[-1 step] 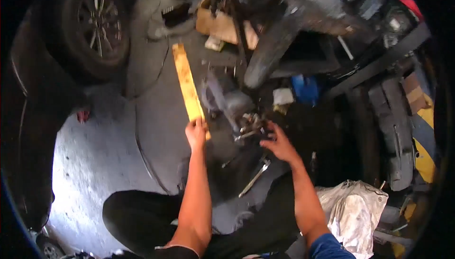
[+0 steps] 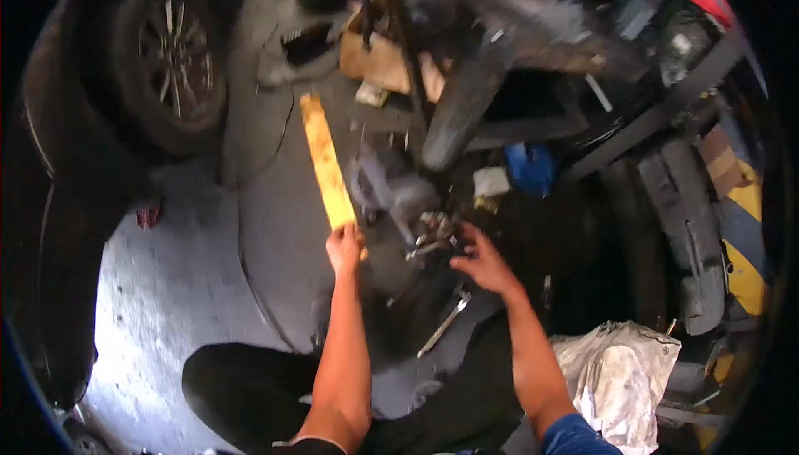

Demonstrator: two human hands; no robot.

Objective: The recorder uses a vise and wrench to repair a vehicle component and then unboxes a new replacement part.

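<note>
My left hand (image 2: 344, 247) grips the lower end of a long, flat, yellow strip (image 2: 323, 155), which extends away from me, slanting a little left. Beside it lies a greyish machine part (image 2: 391, 188) with a cluster of shiny metal pieces (image 2: 434, 230) at its near end. My right hand (image 2: 481, 262) is open just right of that cluster, fingers apart and curved; whether a fingertip touches it is unclear. Below it lies a long silver tool (image 2: 443, 324), probably a wrench or ratchet, on the dark floor.
A car wheel (image 2: 173, 55) and dark bodywork (image 2: 58, 230) stand at left, a cable (image 2: 245, 272) nearby. Large dark metal parts (image 2: 466, 105), cardboard (image 2: 374, 59), a blue bag-like object (image 2: 530, 168) and a white pad (image 2: 491, 180) lie ahead. A grey sheet (image 2: 620, 372) is at lower right.
The scene sits slightly lower in view, as the camera shifts. My hands and the yellow strip show little other movement.
</note>
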